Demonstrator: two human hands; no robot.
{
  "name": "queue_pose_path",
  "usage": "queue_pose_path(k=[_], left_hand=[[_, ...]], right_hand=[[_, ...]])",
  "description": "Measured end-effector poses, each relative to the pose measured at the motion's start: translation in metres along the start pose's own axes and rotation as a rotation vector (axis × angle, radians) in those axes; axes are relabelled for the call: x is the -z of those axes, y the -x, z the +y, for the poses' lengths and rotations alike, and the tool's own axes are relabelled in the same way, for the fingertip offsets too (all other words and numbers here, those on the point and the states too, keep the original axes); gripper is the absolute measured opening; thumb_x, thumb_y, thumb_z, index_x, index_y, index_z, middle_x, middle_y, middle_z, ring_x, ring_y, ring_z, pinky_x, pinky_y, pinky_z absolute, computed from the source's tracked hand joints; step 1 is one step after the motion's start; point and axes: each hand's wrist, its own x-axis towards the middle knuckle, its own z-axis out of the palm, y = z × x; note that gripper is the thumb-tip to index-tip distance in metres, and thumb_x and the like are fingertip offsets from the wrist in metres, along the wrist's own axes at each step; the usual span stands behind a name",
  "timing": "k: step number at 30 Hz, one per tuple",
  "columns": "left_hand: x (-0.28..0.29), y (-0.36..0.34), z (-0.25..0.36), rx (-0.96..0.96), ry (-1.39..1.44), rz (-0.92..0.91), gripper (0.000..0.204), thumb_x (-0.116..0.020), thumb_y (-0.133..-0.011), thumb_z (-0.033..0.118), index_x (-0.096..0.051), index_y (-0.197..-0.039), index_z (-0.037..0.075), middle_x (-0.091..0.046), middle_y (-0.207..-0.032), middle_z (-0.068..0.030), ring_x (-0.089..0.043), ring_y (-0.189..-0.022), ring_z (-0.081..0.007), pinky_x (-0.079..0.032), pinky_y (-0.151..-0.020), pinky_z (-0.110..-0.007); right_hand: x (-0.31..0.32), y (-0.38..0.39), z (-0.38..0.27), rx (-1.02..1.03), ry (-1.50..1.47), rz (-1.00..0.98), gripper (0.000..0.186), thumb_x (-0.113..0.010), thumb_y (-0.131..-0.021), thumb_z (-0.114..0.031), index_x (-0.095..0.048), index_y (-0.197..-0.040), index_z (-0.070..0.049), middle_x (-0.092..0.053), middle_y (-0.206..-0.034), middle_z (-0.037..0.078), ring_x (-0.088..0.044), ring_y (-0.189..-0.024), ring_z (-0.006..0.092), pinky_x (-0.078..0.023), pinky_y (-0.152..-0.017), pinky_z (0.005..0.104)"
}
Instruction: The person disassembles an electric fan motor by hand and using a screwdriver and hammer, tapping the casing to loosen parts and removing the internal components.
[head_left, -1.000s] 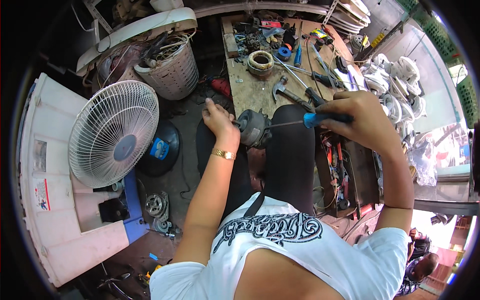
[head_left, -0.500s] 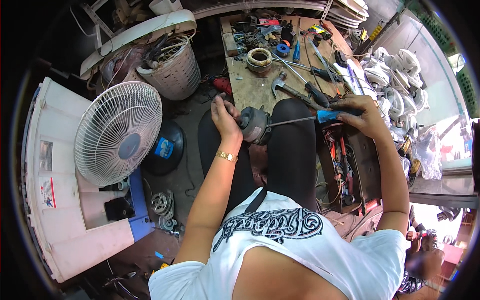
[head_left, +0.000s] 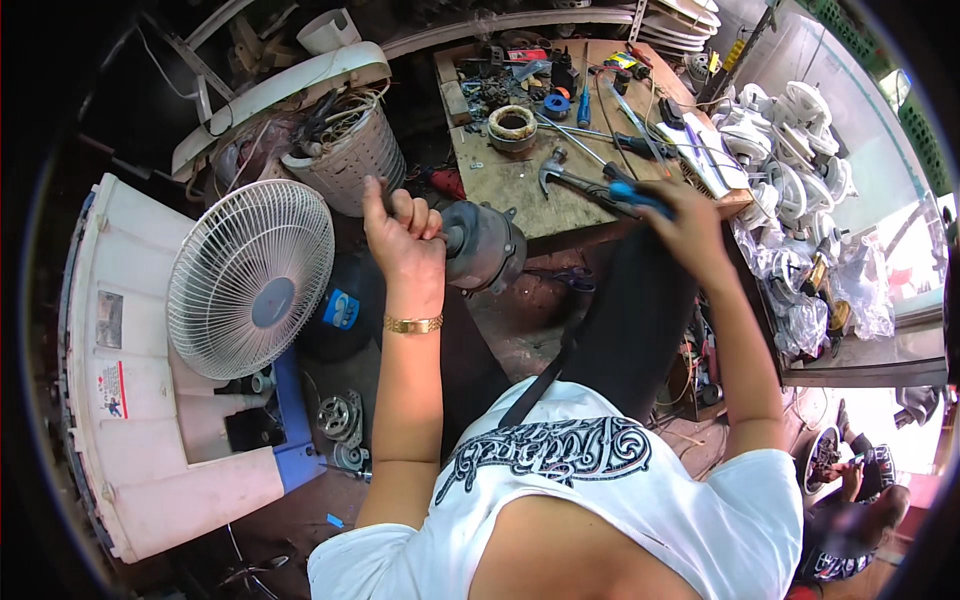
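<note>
My left hand (head_left: 405, 235) is closed on the shaft end of a grey, round electric motor (head_left: 485, 246), holding it above my lap, short of the bench's front edge. The thumb points up. In my right hand (head_left: 690, 228) is a blue-handled screwdriver (head_left: 640, 197), held low over the front right of the wooden bench (head_left: 510, 195). Motion blurs this hand, and I cannot make out the screwdriver's blade. A claw hammer (head_left: 556, 174) lies on the bench just left of it.
A stator ring (head_left: 512, 128), a blue tape roll (head_left: 556, 105) and several tools lie on the bench. To the left stand a white fan (head_left: 250, 280) and a perforated basket (head_left: 350, 160). White fan parts (head_left: 790, 150) are piled at right. Another person (head_left: 850, 520) sits at lower right.
My right hand has drawn the screwdriver from the motor and moved left and forward over the bench. The left hand has shifted left with the motor turned. My legs have spread apart.
</note>
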Motion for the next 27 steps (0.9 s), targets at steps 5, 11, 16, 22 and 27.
queue_pose_path(k=[5,11,16,22,27], left_hand=[[-0.017,0.032,0.028,0.112,0.148,0.009,0.026,-0.06,-0.103,0.037,-0.062,-0.085,0.018,-0.023,-0.053,0.0071,-0.018,-0.045,-0.0075,-0.018,-0.045,-0.025],[-0.019,0.071,0.035,0.127,0.242,0.003,0.024,-0.06,-0.103,0.035,-0.062,-0.088,0.015,-0.023,-0.054,0.0071,-0.018,-0.045,-0.0077,-0.018,-0.045,-0.026],[-0.016,0.079,0.009,0.093,0.196,-0.049,0.023,-0.06,-0.103,0.035,-0.062,-0.096,0.014,-0.027,-0.057,0.007,-0.022,-0.048,-0.0066,-0.023,-0.049,-0.025],[0.035,0.073,-0.011,-0.531,-0.721,-0.572,0.122,-0.088,-0.075,0.05,-0.008,-0.16,0.016,-0.051,-0.129,-0.0132,-0.053,-0.114,-0.026,-0.046,-0.092,-0.033],[0.086,0.089,-0.057,-0.195,-0.818,-0.563,0.16,-0.096,-0.059,0.056,0.021,-0.162,0.019,-0.04,-0.156,-0.0213,-0.041,-0.144,-0.034,-0.039,-0.114,-0.043]], right_hand=[[-0.103,-0.026,0.01,0.054,0.371,0.063,0.041,-0.074,-0.089,-0.033,-0.069,-0.126,-0.018,-0.062,-0.124,0.014,-0.057,-0.112,0.0364,-0.047,-0.094,0.0466],[-0.102,0.018,-0.037,0.009,-0.737,-0.091,0.089,-0.071,-0.087,-0.06,-0.042,-0.152,-0.008,-0.043,-0.151,0.02,-0.04,-0.141,0.0389,-0.033,-0.115,0.0554],[-0.098,0.087,-0.143,-0.415,-1.89,-0.331,0.112,-0.069,-0.08,-0.076,-0.024,-0.16,-0.012,-0.042,-0.152,0.018,-0.055,-0.13,0.0351,-0.056,-0.093,0.0574],[-0.105,0.088,-0.138,-0.821,-2.08,-0.342,0.075,-0.062,-0.091,-0.065,-0.049,-0.144,-0.014,-0.064,-0.124,0.012,-0.068,-0.105,0.0299,-0.059,-0.07,0.0462],[-0.136,0.087,-0.129,-0.889,-1.899,-0.299,0.065,-0.062,-0.093,-0.059,-0.051,-0.14,-0.015,-0.066,-0.117,0.009,-0.068,-0.097,0.0232,-0.055,-0.06,0.0348]])
